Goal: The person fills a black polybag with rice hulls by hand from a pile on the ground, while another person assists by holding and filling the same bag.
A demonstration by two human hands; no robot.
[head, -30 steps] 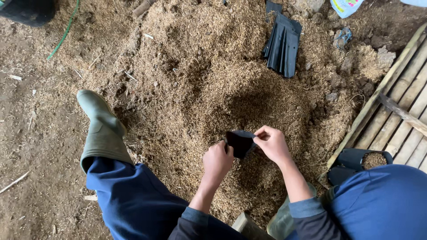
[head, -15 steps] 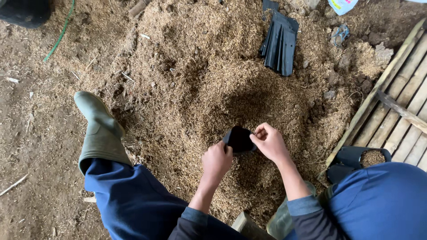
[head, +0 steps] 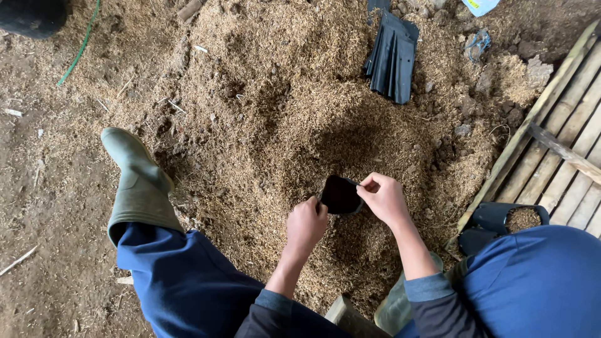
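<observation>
Both of my hands hold a small black plastic grow bag (head: 340,194) open over a heap of brown husk and soil mix (head: 300,119). My left hand (head: 307,223) pinches its near left rim. My right hand (head: 383,198) pinches the right rim, fingers curled. The bag's mouth faces up and looks dark inside; I cannot tell how full it is.
A stack of flat black bags (head: 393,56) lies at the heap's far side. A filled black bag (head: 514,219) stands by slatted wooden boards (head: 563,156) on the right. My green rubber boot (head: 136,181) rests left of the heap. A green hose (head: 80,47) runs at top left.
My hands have pulled the bag's mouth wider open. The bag stays at about the same spot over the heap.
</observation>
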